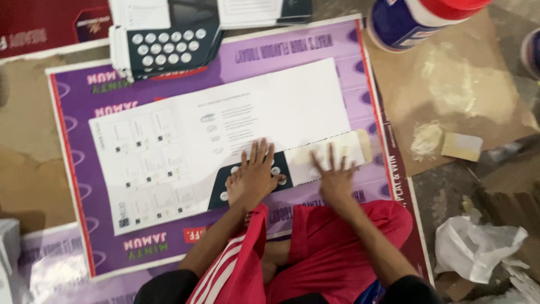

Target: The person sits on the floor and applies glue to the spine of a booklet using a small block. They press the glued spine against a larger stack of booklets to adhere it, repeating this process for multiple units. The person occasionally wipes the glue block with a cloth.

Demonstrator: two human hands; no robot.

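Okay, I'm looking straight down, and both hands are flat on the job. My left hand [254, 175], fingers spread open, presses on the dark dotted end of a white printed carton blank [225, 135] in the middle of the frame. My right hand [336, 179], also splayed and gripping nothing, pushes down on the pale glue flap [337, 149] just right of centre.

That blank reads as thin card to me: light, stiff enough to hold a crease, easy to dent or smear where it looks wet with paste. I'd handle it by its edges or the dry white panel, not the flap.

It lies on a big purple poster sheet [84, 169] serving as a work mat on the floor. At upper centre sits a stack of more blanks [163, 39], at upper right a glue jar [405, 22] on smeared brown cardboard [478, 84], and at lower right crumpled white plastic [478, 247]. Cramped, messy floor space.
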